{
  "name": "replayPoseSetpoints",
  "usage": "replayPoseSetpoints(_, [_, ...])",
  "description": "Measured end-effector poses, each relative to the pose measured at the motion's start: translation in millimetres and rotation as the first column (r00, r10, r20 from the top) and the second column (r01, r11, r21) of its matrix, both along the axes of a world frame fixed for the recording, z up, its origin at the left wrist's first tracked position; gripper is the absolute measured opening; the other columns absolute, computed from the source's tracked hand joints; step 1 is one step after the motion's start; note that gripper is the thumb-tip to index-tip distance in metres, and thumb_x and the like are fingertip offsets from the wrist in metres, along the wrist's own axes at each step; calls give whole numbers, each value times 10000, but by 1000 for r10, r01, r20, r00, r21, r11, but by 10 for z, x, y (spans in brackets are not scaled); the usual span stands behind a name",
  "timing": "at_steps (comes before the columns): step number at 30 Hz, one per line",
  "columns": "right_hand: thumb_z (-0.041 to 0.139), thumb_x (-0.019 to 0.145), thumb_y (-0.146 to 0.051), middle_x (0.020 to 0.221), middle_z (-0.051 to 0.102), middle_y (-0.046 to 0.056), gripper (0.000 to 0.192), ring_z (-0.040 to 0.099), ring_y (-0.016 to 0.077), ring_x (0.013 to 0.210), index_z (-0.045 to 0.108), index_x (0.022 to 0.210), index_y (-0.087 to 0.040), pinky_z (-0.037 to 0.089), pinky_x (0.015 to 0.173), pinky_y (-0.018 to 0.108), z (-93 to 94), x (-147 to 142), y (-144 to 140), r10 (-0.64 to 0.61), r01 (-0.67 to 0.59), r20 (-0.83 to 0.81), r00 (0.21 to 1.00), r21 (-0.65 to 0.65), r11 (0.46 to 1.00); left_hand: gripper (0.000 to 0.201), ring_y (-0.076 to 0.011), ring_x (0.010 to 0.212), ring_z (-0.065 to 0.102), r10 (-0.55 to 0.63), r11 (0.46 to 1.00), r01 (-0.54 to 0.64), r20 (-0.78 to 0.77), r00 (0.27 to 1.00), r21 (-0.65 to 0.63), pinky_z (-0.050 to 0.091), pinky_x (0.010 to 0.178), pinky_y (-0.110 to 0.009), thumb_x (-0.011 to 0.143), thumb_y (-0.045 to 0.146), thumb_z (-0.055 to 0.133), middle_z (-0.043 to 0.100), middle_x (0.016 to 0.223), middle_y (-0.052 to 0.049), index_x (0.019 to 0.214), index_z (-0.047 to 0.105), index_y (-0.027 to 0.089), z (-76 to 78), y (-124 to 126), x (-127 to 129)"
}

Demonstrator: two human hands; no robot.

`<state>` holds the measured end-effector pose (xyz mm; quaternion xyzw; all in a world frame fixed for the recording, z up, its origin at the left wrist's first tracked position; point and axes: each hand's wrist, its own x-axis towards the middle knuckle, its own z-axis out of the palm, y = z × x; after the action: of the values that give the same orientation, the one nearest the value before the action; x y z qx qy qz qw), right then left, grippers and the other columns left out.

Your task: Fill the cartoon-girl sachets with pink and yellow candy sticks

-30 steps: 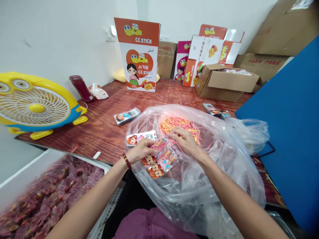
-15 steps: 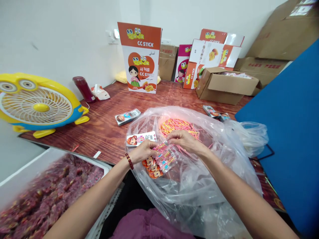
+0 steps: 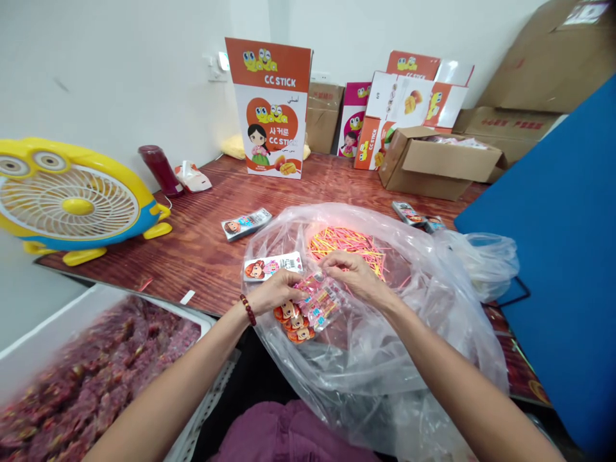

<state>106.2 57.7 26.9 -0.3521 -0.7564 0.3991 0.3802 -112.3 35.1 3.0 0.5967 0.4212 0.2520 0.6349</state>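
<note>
Several small printed clear sachets [image 3: 320, 308], with a red-haired cartoon face at one end, are fanned out in my left hand [image 3: 279, 292]. The fingers of that hand are closed on their edge. My right hand [image 3: 353, 273] pinches at the top end of the fanned sachets; the fingertips hide what exactly lies between them. Both hands are over a large clear plastic bag [image 3: 380, 359] spread on the table. Inside it, just beyond my right hand, is a pile of thin pink and yellow sticks [image 3: 344, 242]. A stack of flat sachets [image 3: 272, 266] lies beside my left hand.
A white bin [image 3: 208, 326] of dark red wrapped pieces stands at left. On the table are a yellow fan [image 3: 79, 205], a dark red bottle [image 3: 161, 170], more sachet stacks [image 3: 247, 224], a CC Stick box [image 3: 272, 109] and an open carton [image 3: 437, 163]. A blue panel [image 3: 558, 256] borders the right.
My right hand's fingers have shifted slightly at the sachets' top end. My left hand keeps its hold almost in place. The whole view has moved very little.
</note>
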Motion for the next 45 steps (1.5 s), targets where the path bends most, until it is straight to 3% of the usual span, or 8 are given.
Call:
replayPoseSetpoints(5, [658, 795, -320, 796, 676, 11, 126, 602, 170, 776, 718, 757, -216, 441, 772, 314, -5, -38, 0, 28, -34, -53, 998, -113, 993, 113, -121, 588, 557, 28, 998, -26, 32, 999, -49, 443, 585, -229, 652, 229, 718, 657, 653, 8, 701, 701, 129, -11, -1, 24])
replayPoseSetpoints(8, [679, 763, -327, 755, 665, -2, 126, 588, 152, 735, 691, 737, -204, 446, 750, 296, -25, -66, 2, -64, 5, -224, 972, -252, 968, 140, -140, 621, 607, 5, 997, 3, 102, 995, -80, 471, 621, -247, 662, 224, 725, 699, 695, -10, 769, 720, 134, 1, -3, 40])
replayPoseSetpoints(13, [687, 743, -319, 759, 675, 7, 137, 635, 165, 767, 606, 725, -211, 494, 797, 330, 36, -31, 18, -212, -41, -534, 818, -423, 905, 224, -150, 643, 639, 37, 990, -18, 137, 990, -139, 487, 642, -253, 642, 228, 770, 727, 719, -24, 842, 735, 133, 31, -8, 32])
replayPoseSetpoints(18, [714, 721, -398, 687, 575, -24, 246, 610, 155, 666, 541, 787, -236, 509, 634, 288, 148, 63, 33, -362, 61, -580, 730, -473, 879, 248, -123, 639, 623, 128, 975, -96, 152, 980, -203, 478, 632, -233, 604, 256, 833, 715, 735, -18, 781, 712, 132, 65, -20, 32])
replayPoseSetpoints(25, [757, 687, -469, 565, 448, -70, 318, 318, 60, 426, 578, 724, -210, 255, 409, 218, -103, -60, -116, -349, 112, -400, 848, -508, 854, 259, -118, 630, 609, 174, 978, -150, 167, 971, -146, 480, 654, -242, 621, 273, 832, 715, 735, -18, 805, 720, 130, 91, -14, 62])
replayPoseSetpoints(31, [790, 627, -444, 665, 564, -35, 301, 447, 95, 564, 646, 740, -205, 347, 547, 240, -207, -236, -200, -250, 71, -345, 905, -456, 887, 243, -122, 631, 611, 186, 979, -168, 158, 970, -120, 472, 651, -240, 615, 273, 831, 727, 733, -33, 776, 746, 112, 113, 5, 68])
replayPoseSetpoints(38, [742, 647, -468, 507, 335, -79, 398, 262, 73, 487, 464, 545, -202, 228, 499, 246, -193, -308, -181, -249, 87, -289, 924, -478, 874, 323, -131, 672, 635, 185, 974, -149, 219, 958, -171, 491, 695, -254, 594, 255, 847, 745, 801, -43, 876, 757, 125, 125, -7, 97])
replayPoseSetpoints(45, [744, 683, -445, 581, 400, -64, 366, 335, 84, 547, 497, 599, -188, 267, 541, 242, -203, -197, -142, -170, 77, -227, 959, -368, 926, 260, -128, 591, 604, 201, 972, -177, 158, 967, -153, 484, 646, -263, 574, 275, 847, 714, 683, -36, 744, 742, 109, 113, -7, 79])
